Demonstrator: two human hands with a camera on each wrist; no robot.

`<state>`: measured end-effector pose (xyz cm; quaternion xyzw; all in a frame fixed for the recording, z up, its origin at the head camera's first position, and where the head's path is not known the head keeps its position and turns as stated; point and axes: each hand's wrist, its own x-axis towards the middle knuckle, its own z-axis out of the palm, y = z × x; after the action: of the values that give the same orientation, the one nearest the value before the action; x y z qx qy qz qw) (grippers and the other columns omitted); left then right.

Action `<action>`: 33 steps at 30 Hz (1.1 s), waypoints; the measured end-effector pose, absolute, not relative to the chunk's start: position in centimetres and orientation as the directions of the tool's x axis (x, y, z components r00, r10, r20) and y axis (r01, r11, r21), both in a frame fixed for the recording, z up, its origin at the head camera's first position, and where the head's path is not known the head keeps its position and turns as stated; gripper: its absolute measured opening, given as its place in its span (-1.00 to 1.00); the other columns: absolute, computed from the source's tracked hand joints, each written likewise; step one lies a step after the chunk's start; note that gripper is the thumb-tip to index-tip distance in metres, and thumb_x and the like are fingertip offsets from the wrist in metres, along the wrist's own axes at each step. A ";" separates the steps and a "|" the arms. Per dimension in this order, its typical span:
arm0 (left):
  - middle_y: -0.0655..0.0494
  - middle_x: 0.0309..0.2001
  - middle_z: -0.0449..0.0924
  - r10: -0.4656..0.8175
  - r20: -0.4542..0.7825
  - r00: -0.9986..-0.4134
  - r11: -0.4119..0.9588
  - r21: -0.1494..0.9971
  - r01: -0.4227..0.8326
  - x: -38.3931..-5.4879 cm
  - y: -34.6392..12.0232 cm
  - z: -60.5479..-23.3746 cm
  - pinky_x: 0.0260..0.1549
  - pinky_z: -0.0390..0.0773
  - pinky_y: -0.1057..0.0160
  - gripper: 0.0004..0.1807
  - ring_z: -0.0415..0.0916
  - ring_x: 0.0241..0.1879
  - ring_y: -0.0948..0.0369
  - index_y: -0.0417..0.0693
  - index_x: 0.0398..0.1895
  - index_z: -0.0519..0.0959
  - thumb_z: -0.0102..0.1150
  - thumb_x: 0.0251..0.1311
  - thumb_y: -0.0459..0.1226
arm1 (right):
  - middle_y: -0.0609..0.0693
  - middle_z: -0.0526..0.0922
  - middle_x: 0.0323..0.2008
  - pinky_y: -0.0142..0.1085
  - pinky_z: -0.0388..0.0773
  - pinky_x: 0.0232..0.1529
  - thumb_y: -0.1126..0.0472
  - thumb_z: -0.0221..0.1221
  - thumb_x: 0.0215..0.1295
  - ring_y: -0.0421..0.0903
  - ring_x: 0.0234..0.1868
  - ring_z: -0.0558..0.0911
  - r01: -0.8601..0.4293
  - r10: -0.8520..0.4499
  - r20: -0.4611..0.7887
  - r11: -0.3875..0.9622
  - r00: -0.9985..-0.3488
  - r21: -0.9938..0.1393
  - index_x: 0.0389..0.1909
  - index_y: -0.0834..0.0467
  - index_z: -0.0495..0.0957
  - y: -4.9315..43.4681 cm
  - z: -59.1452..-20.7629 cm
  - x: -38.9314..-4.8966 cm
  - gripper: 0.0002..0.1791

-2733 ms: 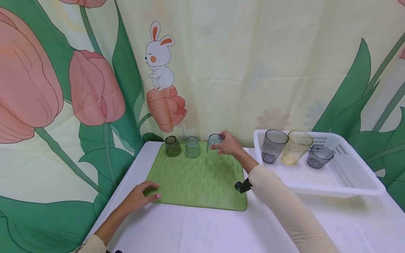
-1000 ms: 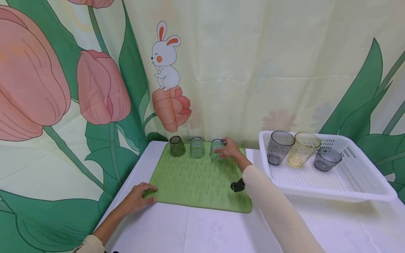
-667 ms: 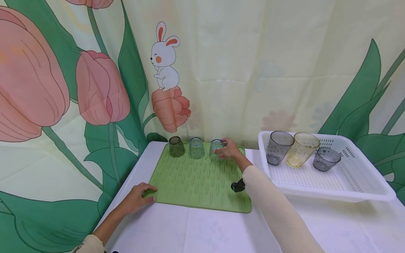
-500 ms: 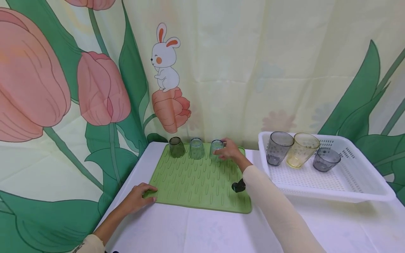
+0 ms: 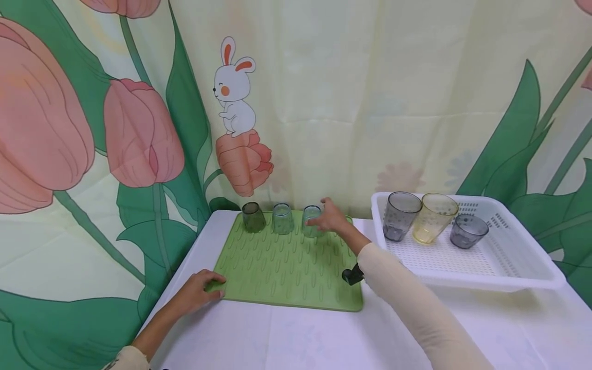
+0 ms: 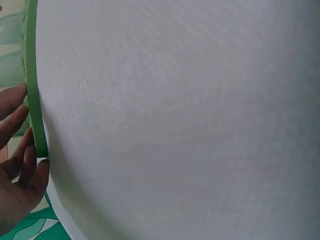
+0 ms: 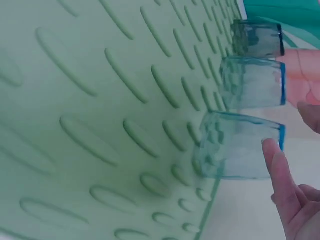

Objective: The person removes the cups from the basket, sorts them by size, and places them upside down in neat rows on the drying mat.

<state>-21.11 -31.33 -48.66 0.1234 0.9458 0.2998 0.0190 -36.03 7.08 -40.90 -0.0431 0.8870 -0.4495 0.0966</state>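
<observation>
A green mat (image 5: 287, 272) is lying on a white cloth (image 5: 296, 339), its far edge running near a printed curtain (image 5: 324, 92) and its ribbed surface stretching between a row of glasses and the near edge. A white basket (image 5: 499, 283) is sitting to the right, its left wall rising just beyond the mat's far right corner, with more cloth showing along the near sides of both.

At the far edge, a person's right hand (image 5: 332, 218) is reaching over the mat, its fingers spreading apart at the right side of a blue-rimmed glass (image 5: 310, 229). The glass is standing on the mat between thumb and forefinger, nothing pinching it; whether a fingertip is touching it, the views are not showing clearly. The left hand (image 5: 196, 292) is resting at the mat's near left corner, fingers loosely bent against the edge.

Three glasses are lining the mat: the blue-rimmed one, a pale blue glass (image 5: 282, 220) in the middle and a dark glass (image 5: 254, 218) at the left. Three more are standing in the basket: a tall grey glass (image 5: 400, 218), a yellow glass (image 5: 432, 221) and a short grey glass (image 5: 468, 231).
</observation>
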 end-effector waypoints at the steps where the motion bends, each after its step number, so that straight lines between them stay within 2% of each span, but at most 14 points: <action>1: -0.03 -0.05 0.63 0.246 0.037 -0.969 0.791 0.570 0.223 -21.1 -31.3 -48.6 -0.02 0.53 0.01 -0.70 0.55 0.03 -0.04 -0.10 -0.05 0.69 0.42 0.15 -0.25 | 0.32 0.28 0.43 -0.02 0.52 0.21 0.11 0.43 0.17 0.07 -0.20 0.77 0.008 -0.165 -0.131 0.592 -0.978 -0.806 0.54 0.21 -0.03 7.2 -40.7 -35.9 0.06; 6: -0.03 -0.06 0.62 0.238 0.022 -0.971 0.798 0.565 0.209 -21.3 -31.2 -48.6 -0.01 0.53 0.01 -0.71 0.54 0.02 -0.01 -0.10 -0.06 0.69 0.43 0.14 -0.25 | 0.24 0.15 0.52 -0.04 0.53 0.21 0.11 0.44 0.16 0.06 -0.14 0.76 -0.013 -0.190 -0.117 0.573 -0.975 -0.819 0.54 0.20 -0.02 8.1 -39.6 -35.0 0.07; 12: -0.01 -0.08 0.62 0.229 0.007 -0.973 0.809 0.555 0.195 -21.6 -31.0 -48.6 -0.06 0.53 0.07 -0.71 0.54 -0.03 0.05 -0.10 -0.08 0.69 0.44 0.11 -0.26 | 0.23 0.20 0.50 -0.12 0.66 -0.02 0.11 0.44 0.17 0.07 -0.16 0.76 -0.055 -0.236 -0.087 0.536 -0.968 -0.842 0.52 0.19 0.06 9.8 -38.9 -33.4 0.00; 16: 0.01 -0.12 0.62 0.233 0.012 -0.972 0.816 0.542 0.202 -21.6 -30.9 -48.4 -0.09 0.53 0.11 -0.72 0.53 -0.07 0.08 -0.10 -0.10 0.69 0.46 0.10 -0.28 | 0.25 0.23 0.47 -0.19 0.68 -0.15 0.11 0.43 0.19 0.07 -0.19 0.76 -0.098 -0.284 -0.051 0.489 -0.958 -0.867 0.50 0.20 0.09 11.1 -38.7 -32.3 -0.03; 21: 0.00 -0.13 0.61 0.233 -0.004 -0.973 0.820 0.539 0.194 -21.6 -30.7 -48.2 -0.10 0.53 0.09 -0.68 0.53 -0.09 0.08 -0.13 -0.09 0.68 0.47 0.09 -0.25 | 0.21 0.29 0.45 -0.16 0.67 -0.15 0.06 0.44 0.17 0.03 -0.19 0.76 -0.138 -0.324 -0.020 0.456 -0.946 -0.879 0.47 0.17 0.16 12.7 -38.1 -30.6 -0.06; 27: 0.01 -0.08 0.62 0.213 -0.004 -0.977 0.815 0.552 0.175 -21.6 -30.2 -47.8 -0.04 0.54 0.02 -0.59 0.54 -0.04 0.06 -0.14 -0.02 0.65 0.48 0.10 -0.17 | 0.26 0.37 0.39 -0.19 0.64 -0.27 0.11 0.43 0.16 0.01 -0.27 0.76 -0.203 -0.374 0.030 0.432 -0.927 -0.879 0.42 0.22 0.23 14.2 -37.5 -28.5 -0.14; 33: 0.01 0.04 0.62 0.218 0.009 -0.976 0.759 0.627 0.176 -21.4 -29.3 -46.8 0.02 0.56 -0.06 -0.54 0.53 0.10 -0.05 -0.11 0.06 0.62 0.43 0.17 -0.08 | 0.24 0.45 0.30 -0.10 0.63 -0.28 0.13 0.42 0.18 0.01 -0.33 0.75 -0.247 -0.419 0.062 0.404 -0.906 -0.881 0.37 0.22 0.31 16.2 -37.3 -26.8 -0.22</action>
<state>-21.45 -29.34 -46.76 0.1051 0.9372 0.3309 0.0321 -26.80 16.22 -37.33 -0.1998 0.8334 -0.5082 0.0847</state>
